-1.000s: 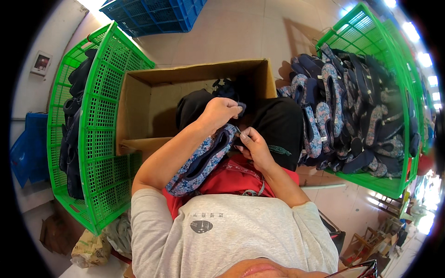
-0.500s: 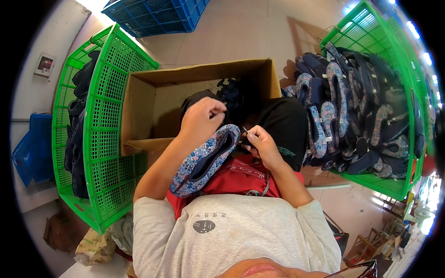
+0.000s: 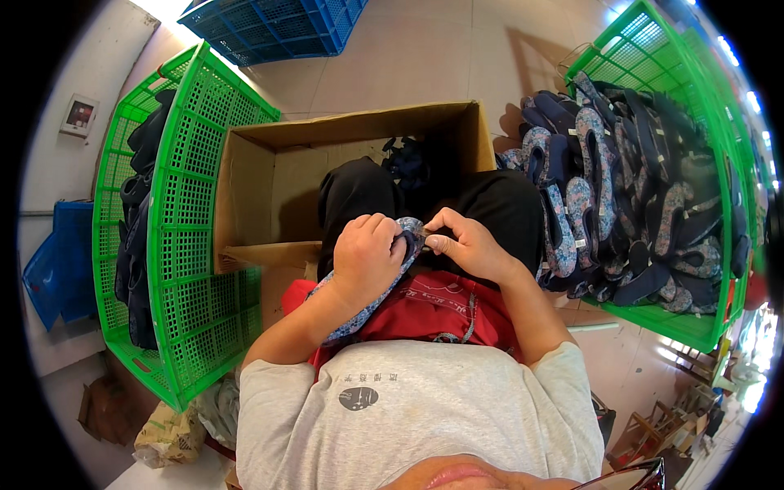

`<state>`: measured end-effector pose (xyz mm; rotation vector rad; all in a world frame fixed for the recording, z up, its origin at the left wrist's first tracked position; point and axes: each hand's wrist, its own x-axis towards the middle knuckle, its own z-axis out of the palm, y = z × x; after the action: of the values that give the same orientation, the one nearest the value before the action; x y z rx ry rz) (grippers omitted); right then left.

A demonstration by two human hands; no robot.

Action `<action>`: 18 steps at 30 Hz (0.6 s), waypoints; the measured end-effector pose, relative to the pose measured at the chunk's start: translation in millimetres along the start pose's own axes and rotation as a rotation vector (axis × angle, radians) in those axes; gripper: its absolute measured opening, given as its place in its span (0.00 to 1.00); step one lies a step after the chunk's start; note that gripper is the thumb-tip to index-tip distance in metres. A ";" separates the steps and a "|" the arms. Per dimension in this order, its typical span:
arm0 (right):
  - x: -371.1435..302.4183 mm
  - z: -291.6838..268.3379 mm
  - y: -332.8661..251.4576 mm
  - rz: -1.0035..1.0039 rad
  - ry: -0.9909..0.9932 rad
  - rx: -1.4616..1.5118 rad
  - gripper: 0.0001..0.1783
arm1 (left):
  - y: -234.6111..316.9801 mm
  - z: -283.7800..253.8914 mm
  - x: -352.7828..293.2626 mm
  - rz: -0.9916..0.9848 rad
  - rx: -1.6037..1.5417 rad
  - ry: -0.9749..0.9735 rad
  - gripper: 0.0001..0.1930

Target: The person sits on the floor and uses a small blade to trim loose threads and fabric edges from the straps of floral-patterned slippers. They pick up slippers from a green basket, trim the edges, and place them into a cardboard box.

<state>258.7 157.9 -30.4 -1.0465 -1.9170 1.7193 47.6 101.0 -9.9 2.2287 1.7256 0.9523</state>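
A floral fabric slipper is held above the lap, over a red apron, its far end turned slightly right. Its far part is gripped by the left hand, the fingers curled over the edge. At the far tip, the edge is pinched by the right hand between thumb and forefinger; whether something small is also held cannot be told. Work on this slipper is judged unfinished, since both hands are engaged on it. Many similar slippers are heaped in the right green crate; whether those are done or waiting cannot be told.
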 end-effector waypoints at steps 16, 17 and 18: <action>1.6 -3.5 -18.4 -0.093 0.021 -0.247 0.15 | 3.9 -1.3 0.8 0.056 0.020 0.037 0.07; 1.6 -3.3 -17.9 -0.088 0.021 -0.238 0.15 | 3.9 -1.4 1.1 0.059 0.022 0.041 0.07; 1.8 -3.2 -17.3 -0.083 0.021 -0.230 0.15 | 3.8 -1.5 1.1 0.058 0.020 0.040 0.07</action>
<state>254.8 161.7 -13.5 -1.0422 -2.1511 1.4633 50.0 100.4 -6.4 2.3000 1.7025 1.0024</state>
